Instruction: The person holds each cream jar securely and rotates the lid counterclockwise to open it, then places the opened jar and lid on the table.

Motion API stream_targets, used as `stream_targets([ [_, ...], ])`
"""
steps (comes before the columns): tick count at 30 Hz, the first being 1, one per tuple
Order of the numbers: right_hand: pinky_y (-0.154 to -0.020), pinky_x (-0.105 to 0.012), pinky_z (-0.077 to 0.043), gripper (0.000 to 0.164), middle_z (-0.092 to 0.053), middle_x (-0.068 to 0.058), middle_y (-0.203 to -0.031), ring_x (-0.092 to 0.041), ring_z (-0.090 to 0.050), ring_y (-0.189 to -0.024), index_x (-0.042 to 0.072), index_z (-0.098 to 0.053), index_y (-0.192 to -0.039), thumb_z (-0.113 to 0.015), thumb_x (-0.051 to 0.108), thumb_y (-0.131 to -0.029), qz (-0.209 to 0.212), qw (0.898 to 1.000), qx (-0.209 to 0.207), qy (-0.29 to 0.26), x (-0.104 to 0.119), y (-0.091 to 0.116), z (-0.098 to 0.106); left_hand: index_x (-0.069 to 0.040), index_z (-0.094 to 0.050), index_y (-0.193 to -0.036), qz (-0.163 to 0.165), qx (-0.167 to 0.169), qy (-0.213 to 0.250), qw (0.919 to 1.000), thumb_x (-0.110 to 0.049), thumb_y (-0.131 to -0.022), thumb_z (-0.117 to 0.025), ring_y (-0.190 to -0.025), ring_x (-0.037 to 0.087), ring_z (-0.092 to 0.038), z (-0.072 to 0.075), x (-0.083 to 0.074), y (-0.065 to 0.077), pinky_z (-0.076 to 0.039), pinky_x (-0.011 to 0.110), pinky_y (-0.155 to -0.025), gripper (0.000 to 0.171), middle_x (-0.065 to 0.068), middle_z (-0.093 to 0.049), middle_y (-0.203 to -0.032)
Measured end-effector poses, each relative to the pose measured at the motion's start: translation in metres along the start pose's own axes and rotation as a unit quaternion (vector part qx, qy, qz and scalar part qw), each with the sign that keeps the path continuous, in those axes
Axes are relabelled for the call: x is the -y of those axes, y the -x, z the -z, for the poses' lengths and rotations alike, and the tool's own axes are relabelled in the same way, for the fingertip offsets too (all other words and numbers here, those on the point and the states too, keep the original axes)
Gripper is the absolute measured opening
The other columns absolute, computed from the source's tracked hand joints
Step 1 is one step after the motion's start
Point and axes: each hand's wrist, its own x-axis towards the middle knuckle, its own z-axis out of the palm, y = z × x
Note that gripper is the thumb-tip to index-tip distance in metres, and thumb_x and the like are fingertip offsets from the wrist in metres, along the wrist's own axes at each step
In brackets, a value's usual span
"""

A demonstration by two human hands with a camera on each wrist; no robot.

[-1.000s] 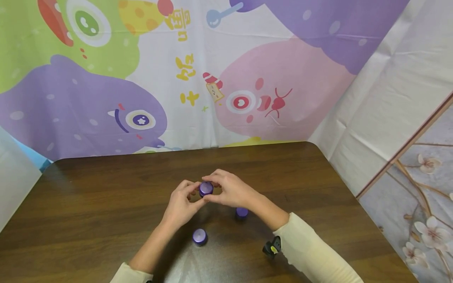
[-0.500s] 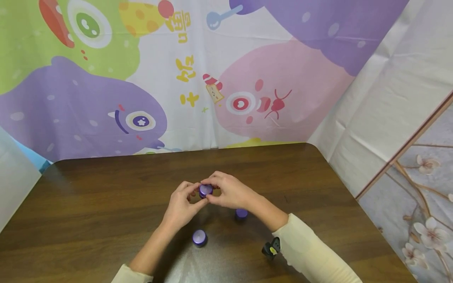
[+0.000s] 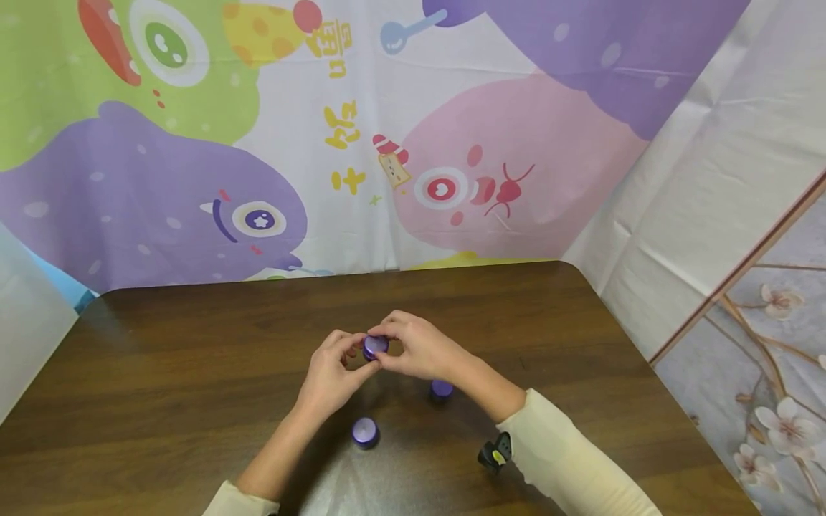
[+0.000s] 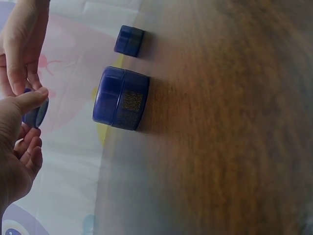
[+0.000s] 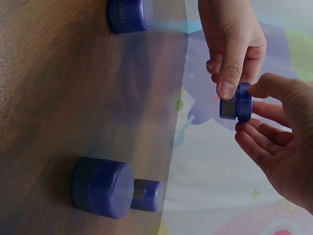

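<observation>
A small purple cream jar point(image 3: 376, 347) is held up between both hands over the middle of the table. My left hand point(image 3: 330, 373) pinches its lower part, thumb laid along the side, as the right wrist view shows. From the other side, my right hand point(image 3: 419, 347) grips the lid point(image 5: 244, 102) with thumb and fingers. A seam shows between lid and base. Closer to me on the table stands a second purple jar point(image 3: 365, 433), upright with its lid on. Another lidded jar point(image 3: 442, 390) stands under the right forearm.
In the right wrist view a smaller purple jar point(image 5: 148, 195) stands close beside a larger one point(image 5: 103, 188). The brown wooden table point(image 3: 213, 344) meets a cartoon-printed cloth point(image 3: 361, 236) at its far edge. A black device point(image 3: 495, 453) hangs at the right cuff.
The right thumb and fingers have shifted slightly around the lid. Both hands keep the jar in nearly the same place, and the jars on the table stay put.
</observation>
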Motion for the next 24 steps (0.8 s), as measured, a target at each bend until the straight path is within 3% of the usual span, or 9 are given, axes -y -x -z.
stream_targets([
  [7, -0.087, -0.028, -0.05, 0.04, -0.062, -0.005, -0.112, -0.016, -0.06, -0.102, 0.005, -0.062, -0.12, -0.069, 0.023, -0.085, -0.001, 1.0, -0.015, -0.011, -0.0016, 0.0007, -0.0006, -0.005, -0.068, -0.101, 0.008, -0.003, 0.003, 1.0, -0.018, -0.072, -0.081, -0.075, 0.014, -0.051, 0.0007, 0.0, -0.0016, -0.045, 0.026, -0.064, 0.034, 0.006, -0.059, -0.087],
  [11, -0.079, -0.024, -0.051, 0.038, -0.063, -0.004, -0.105, -0.016, -0.061, -0.094, 0.004, -0.064, -0.115, -0.07, 0.025, -0.084, -0.011, 0.999, -0.03, -0.016, -0.0019, 0.0011, -0.0011, -0.006, -0.068, -0.1, 0.008, -0.002, 0.0, 1.0, -0.019, -0.072, -0.081, -0.076, 0.014, -0.051, 0.0017, -0.0005, -0.0017, -0.043, 0.023, -0.064, 0.034, 0.006, -0.058, -0.086],
  [15, -0.074, -0.021, -0.05, 0.035, -0.063, -0.004, -0.103, -0.014, -0.06, -0.09, 0.005, -0.065, -0.115, -0.069, 0.022, -0.084, -0.008, 1.0, -0.02, -0.006, -0.0015, 0.0004, -0.0012, -0.006, -0.068, -0.101, 0.009, -0.002, 0.002, 1.0, -0.019, -0.071, -0.081, -0.076, 0.015, -0.051, 0.0015, -0.001, -0.0012, -0.042, 0.023, -0.063, 0.035, 0.005, -0.058, -0.086],
  [20, -0.079, -0.023, -0.05, 0.037, -0.062, -0.005, -0.109, -0.014, -0.06, -0.095, 0.004, -0.062, -0.119, -0.066, 0.017, -0.084, 0.004, 1.0, 0.001, -0.004, -0.0004, 0.0006, 0.0001, -0.005, -0.068, -0.103, 0.009, 0.0, 0.005, 0.9999, -0.019, -0.071, -0.082, -0.078, 0.015, -0.052, 0.0008, -0.0009, -0.0001, -0.044, 0.026, -0.064, 0.037, 0.005, -0.059, -0.088],
  [24, -0.084, -0.027, -0.051, 0.04, -0.062, -0.006, -0.112, -0.015, -0.06, -0.1, 0.003, -0.061, -0.121, -0.068, 0.02, -0.085, 0.002, 1.0, -0.006, -0.017, 0.0006, 0.0021, 0.0008, -0.005, -0.068, -0.102, 0.008, -0.003, 0.001, 1.0, -0.018, -0.071, -0.082, -0.076, 0.013, -0.051, 0.0017, -0.0006, 0.0, -0.044, 0.025, -0.063, 0.036, 0.005, -0.059, -0.087],
])
